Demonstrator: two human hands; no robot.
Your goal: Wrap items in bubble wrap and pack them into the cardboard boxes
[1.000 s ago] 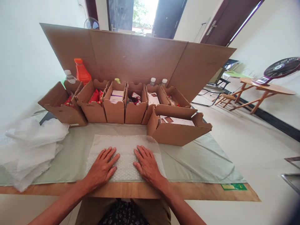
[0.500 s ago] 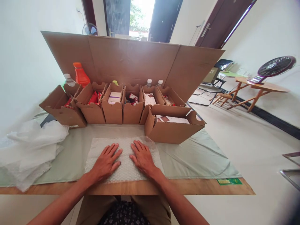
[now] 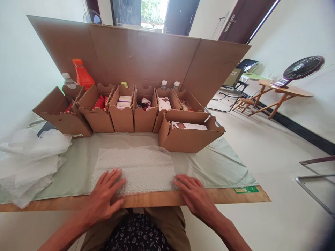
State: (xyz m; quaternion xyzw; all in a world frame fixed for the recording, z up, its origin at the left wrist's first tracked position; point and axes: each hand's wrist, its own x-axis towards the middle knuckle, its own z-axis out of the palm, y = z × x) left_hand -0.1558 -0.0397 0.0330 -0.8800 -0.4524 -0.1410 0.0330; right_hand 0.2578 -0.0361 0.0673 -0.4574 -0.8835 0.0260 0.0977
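Observation:
A sheet of bubble wrap [image 3: 138, 167] lies flat on the pale green cloth [image 3: 204, 170], reaching the wooden front edge of the table. My left hand [image 3: 107, 193] is open, its fingertips over the sheet's near left part. Beside the sheet's near right corner is my right hand [image 3: 195, 193], open too, fingers stretched out and palm down. Neither hand holds anything. Just behind the sheet, to the right, stands a cardboard bin [image 3: 188, 139] with a white box [image 3: 192, 126] inside.
Several cardboard bins [image 3: 122, 120] with packets and boxes stand in a row at the back. Behind them are an orange bottle [image 3: 83, 76], clear bottles and a tall cardboard panel [image 3: 146, 55]. More bubble wrap [image 3: 28, 167] is heaped on the left. A fan [image 3: 300, 68] stands off right.
Both hands have drawn back toward the table's front edge. My right hand has also slid right, off the middle of the bubble wrap to its corner. The view has shifted slightly.

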